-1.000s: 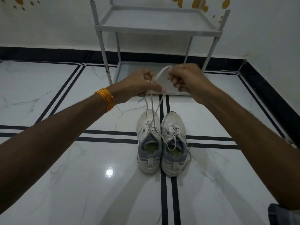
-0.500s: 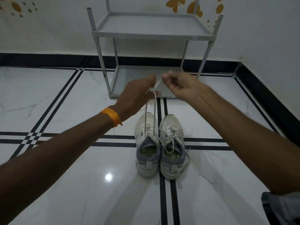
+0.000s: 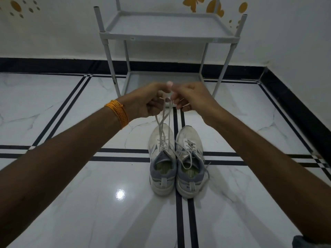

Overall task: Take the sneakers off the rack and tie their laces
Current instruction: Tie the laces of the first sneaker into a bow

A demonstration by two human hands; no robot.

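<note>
Two white and grey sneakers stand side by side on the floor, toes pointing away from me. The left sneaker (image 3: 162,158) has its white laces (image 3: 163,120) pulled up taut and crossed. My left hand (image 3: 148,101) and my right hand (image 3: 192,97) meet above the toes, both pinching those laces, fingertips almost touching. The right sneaker (image 3: 190,161) has loose laces draped over its tongue and side. The grey two-shelf rack (image 3: 170,35) stands behind my hands against the wall, with nothing on either shelf.
White marble floor (image 3: 71,104) with black inlay stripes. A black skirting (image 3: 286,108) runs along the back wall and the right wall, forming a corner at the right. An orange thread band (image 3: 118,113) circles my left wrist.
My hands have come closer together and a little lower over the left sneaker, and the lace strands now cross below my fingers. The sneakers have not moved.
</note>
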